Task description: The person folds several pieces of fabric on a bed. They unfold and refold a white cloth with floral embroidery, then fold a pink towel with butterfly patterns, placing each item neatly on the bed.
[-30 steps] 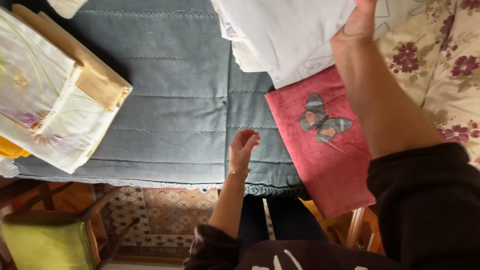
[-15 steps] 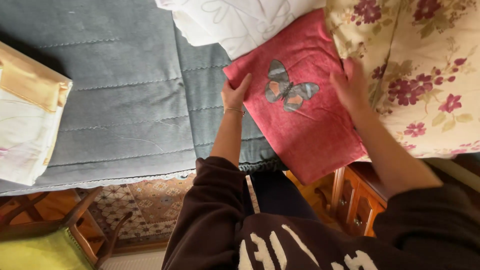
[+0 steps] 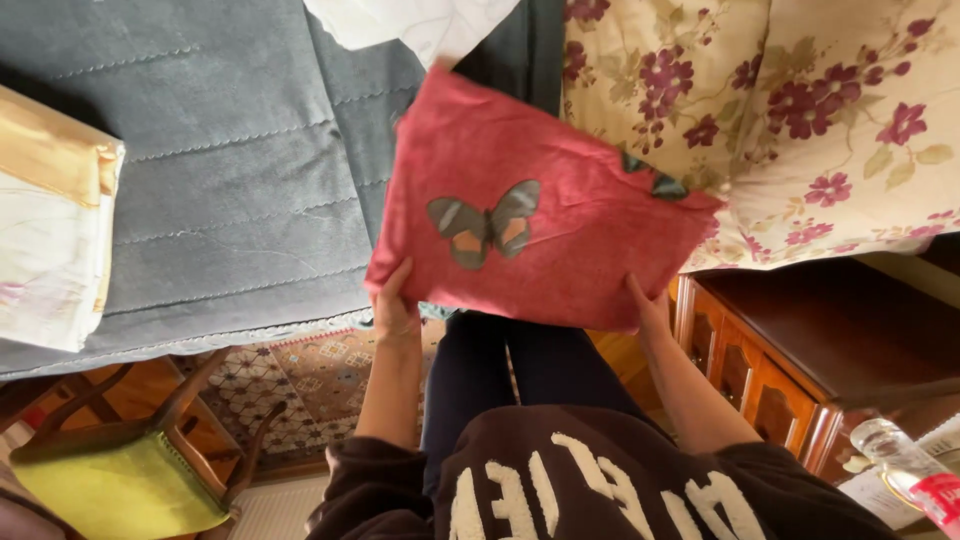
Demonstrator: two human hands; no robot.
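Note:
I hold a folded red cloth point(image 3: 560, 190) with a grey and orange butterfly picture on it, lifted off the bed in front of me. My left hand point(image 3: 395, 305) grips its near left corner and my right hand point(image 3: 648, 312) grips its near right edge. The cloth tilts over the grey-blue quilted bedspread point(image 3: 220, 170). A cream floral pillow point(image 3: 800, 110) lies behind it to the right, and a white folded cloth point(image 3: 420, 22) shows at the top.
A stack of folded cream and gold linen point(image 3: 50, 230) rests on the bed's left side. A wooden nightstand point(image 3: 800, 370) stands at the right with a plastic bottle point(image 3: 910, 465) near it. A green-cushioned wooden chair point(image 3: 120, 480) and patterned rug point(image 3: 300, 390) are below left.
Both hands moved onto the red butterfly cloth, took hold of its near edge and lifted it off the bed toward me. The view shifted right and down.

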